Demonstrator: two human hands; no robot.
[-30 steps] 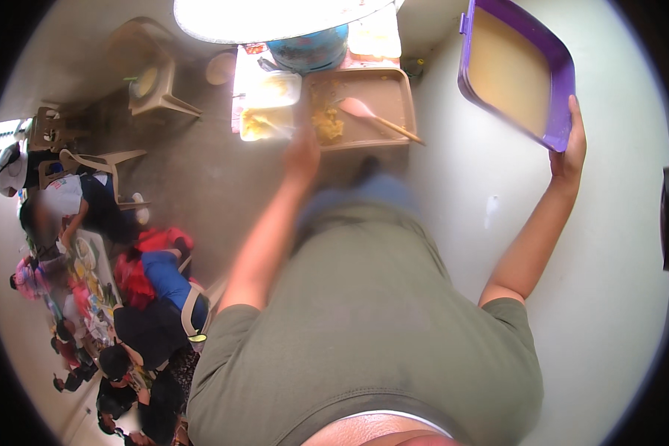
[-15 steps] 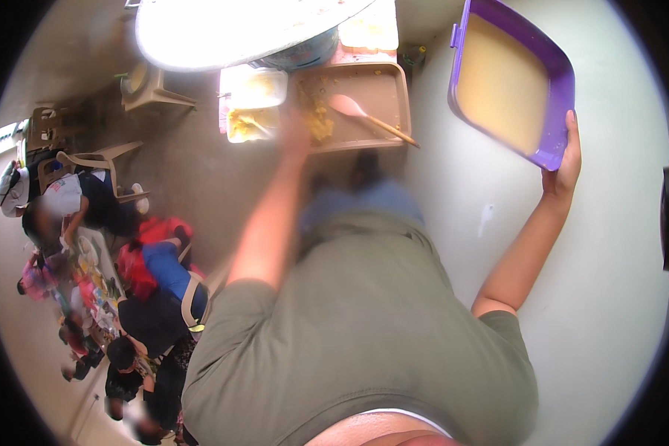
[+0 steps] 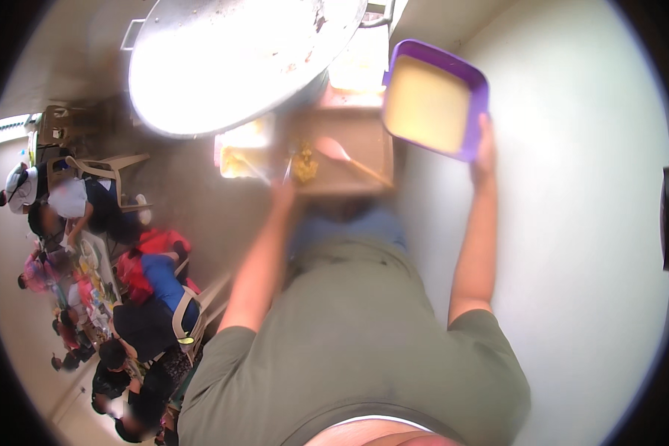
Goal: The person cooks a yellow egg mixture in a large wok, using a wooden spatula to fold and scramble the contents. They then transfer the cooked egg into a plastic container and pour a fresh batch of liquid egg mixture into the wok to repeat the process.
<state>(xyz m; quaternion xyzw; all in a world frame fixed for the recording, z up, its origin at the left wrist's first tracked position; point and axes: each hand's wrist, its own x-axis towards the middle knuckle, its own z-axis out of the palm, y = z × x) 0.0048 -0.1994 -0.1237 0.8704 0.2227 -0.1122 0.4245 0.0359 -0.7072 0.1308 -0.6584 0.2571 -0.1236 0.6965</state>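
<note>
- Right hand (image 3: 485, 160): clamped on lower right edge of purple container (image 3: 479, 97), which is tilted, right of brown tray (image 3: 368, 137).
- Left hand (image 3: 283, 192): blurred, at tray's left edge; finger state cannot be told.
- Tray: yellow food (image 3: 305, 165), spoon (image 3: 334, 149).

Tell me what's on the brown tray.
On the brown tray, yellow food lies clumped toward the left, with a pink wooden-handled spoon to its right. The surface under them is covered, and blur near the left hand hides detail.
</note>
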